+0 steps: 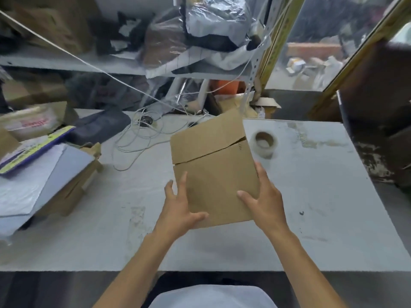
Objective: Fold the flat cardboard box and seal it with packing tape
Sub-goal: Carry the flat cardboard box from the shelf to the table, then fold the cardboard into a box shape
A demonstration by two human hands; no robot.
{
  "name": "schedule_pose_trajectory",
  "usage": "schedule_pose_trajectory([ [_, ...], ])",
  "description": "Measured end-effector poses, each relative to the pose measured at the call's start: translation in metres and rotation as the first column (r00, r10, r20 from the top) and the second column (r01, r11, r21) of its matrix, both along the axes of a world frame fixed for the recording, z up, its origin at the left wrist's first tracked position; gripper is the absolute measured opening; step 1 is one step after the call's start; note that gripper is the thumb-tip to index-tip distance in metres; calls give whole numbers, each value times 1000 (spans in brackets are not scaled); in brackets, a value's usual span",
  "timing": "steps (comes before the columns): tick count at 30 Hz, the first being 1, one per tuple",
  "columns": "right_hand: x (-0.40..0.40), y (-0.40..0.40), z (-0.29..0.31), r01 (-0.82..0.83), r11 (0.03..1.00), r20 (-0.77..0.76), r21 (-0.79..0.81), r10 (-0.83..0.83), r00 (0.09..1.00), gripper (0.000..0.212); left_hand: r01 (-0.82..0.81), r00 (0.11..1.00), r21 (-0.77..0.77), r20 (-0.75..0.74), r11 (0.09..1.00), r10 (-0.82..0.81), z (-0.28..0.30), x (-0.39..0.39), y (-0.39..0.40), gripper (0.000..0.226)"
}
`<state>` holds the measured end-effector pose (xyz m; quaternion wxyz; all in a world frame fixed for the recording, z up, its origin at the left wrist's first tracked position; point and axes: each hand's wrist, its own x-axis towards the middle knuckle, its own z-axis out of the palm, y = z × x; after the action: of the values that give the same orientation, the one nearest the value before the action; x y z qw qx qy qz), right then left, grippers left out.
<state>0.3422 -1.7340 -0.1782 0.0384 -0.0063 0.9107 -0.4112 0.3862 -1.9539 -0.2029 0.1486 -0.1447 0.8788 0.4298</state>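
Note:
A flat brown cardboard box (213, 165) is held tilted above the middle of the white table (322, 207), its flaps pointing away from me. My left hand (180, 207) grips its near left corner, thumb on top and fingers along the left edge. My right hand (262, 196) grips its near right edge, thumb on the top face. A roll of clear packing tape (264, 143) lies flat on the table just right of the box's far end, apart from both hands.
Stacked grey mailers and cardboard (44, 178) crowd the left side of the table. Loose white cables (142, 134) sprawl behind the box. Cluttered shelving (111, 67) stands at the back, and a dark box (378, 107) sits at the right.

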Motion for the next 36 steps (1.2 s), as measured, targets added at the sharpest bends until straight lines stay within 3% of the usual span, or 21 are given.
schedule_pose_trajectory([
  [6,-24,20,14,-284,877,-22,387,317,948,77,87,960,-12,-265,996,-87,37,-80,5,135],
  [11,-40,47,6,-343,854,-77,392,402,912,73,174,958,-2,-230,985,-169,28,-114,11,138],
  [16,-52,57,3,-397,798,-93,453,485,869,72,119,941,81,-326,990,-86,7,-108,19,110],
  [23,-68,56,0,-360,783,-204,507,515,832,71,103,916,-1,-389,995,-95,-5,-97,10,94],
  [26,-73,52,0,-311,824,-275,474,474,837,55,65,912,-45,-402,997,-78,-8,-90,10,72],
  [29,-80,47,4,-266,868,-258,419,395,882,24,23,911,-21,-412,1000,-30,-8,-90,11,44],
  [33,-90,44,8,-280,862,-239,423,405,883,16,5,905,-13,-425,1000,-10,-3,-98,8,16],
  [36,-94,44,16,-232,858,-349,459,414,841,16,89,896,10,-437,996,-76,7,-103,-1,27],
])
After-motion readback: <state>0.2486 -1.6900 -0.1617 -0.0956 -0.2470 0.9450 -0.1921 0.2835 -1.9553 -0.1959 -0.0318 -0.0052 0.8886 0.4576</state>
